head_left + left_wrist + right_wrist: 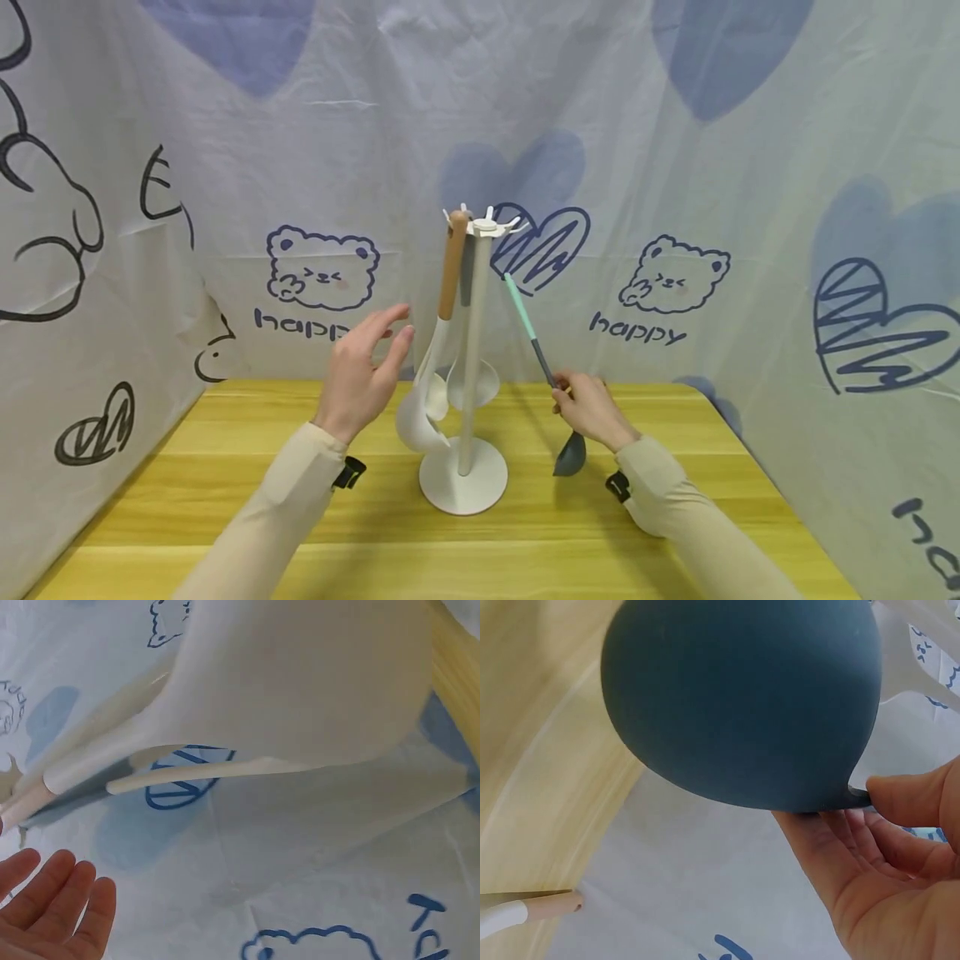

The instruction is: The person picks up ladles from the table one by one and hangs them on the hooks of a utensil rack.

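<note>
My right hand (pixel 592 408) pinches the shaft of a dark grey ladle (pixel 570 454) with a mint-green handle (pixel 520 307); its bowl points down and the handle leans up toward the rack. Up close in the right wrist view, thumb and fingers hold the shaft just by the dark bowl (pixel 742 705). A white utensil rack (pixel 472 367) stands upright on a round base (pixel 463 492). From its left side hangs a white utensil with a wooden handle (pixel 452 271), and more white utensils hang behind. My left hand (pixel 358 375) is left of that handle, fingers apart, holding nothing.
The rack stands on a yellow wood-grain table (pixel 360 517). A printed cloth (pixel 480 100) hangs around the back and sides. In the right wrist view, another utensil with a wooden handle (pixel 553 904) and white neck lies by the table edge.
</note>
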A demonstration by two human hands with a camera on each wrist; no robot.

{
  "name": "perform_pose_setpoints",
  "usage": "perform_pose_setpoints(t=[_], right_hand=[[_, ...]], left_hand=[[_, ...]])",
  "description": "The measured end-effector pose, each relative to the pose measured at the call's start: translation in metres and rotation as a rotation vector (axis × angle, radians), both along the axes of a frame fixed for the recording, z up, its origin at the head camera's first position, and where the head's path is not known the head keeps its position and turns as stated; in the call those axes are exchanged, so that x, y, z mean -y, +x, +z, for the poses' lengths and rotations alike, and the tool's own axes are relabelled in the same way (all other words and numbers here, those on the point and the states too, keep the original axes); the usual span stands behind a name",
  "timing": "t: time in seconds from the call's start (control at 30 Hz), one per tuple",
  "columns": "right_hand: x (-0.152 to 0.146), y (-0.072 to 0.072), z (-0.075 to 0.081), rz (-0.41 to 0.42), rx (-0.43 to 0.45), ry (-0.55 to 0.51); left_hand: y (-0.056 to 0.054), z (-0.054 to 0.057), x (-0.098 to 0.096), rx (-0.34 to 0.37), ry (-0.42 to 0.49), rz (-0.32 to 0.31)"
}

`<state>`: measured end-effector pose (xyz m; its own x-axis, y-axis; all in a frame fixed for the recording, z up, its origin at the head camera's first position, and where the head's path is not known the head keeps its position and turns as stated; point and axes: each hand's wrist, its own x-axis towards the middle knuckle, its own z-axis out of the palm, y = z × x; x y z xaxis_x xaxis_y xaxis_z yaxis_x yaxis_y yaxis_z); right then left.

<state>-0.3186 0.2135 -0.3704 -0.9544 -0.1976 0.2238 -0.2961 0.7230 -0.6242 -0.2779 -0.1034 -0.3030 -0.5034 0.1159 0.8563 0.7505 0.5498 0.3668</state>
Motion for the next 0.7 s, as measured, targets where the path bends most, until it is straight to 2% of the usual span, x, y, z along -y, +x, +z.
perform_pose_setpoints(t=[0.23,0.47,0.7], right_hand=[[0.005,0.001,0.007,-0.017,-0.048,-0.058],[0.008,0.000,0.012,-0.036,-0.109,-0.085],[0.009,0.001,0.016,-0.034,-0.112,-0.115]], left_hand=[[-0.004,0.029,-0.012,-0.078,0.006,-0.013],[-0.007,0.056,-0.022,-0.080,0.020,-0.006],[-0.011,0.079,-0.033,-0.088,0.037,-0.002]])
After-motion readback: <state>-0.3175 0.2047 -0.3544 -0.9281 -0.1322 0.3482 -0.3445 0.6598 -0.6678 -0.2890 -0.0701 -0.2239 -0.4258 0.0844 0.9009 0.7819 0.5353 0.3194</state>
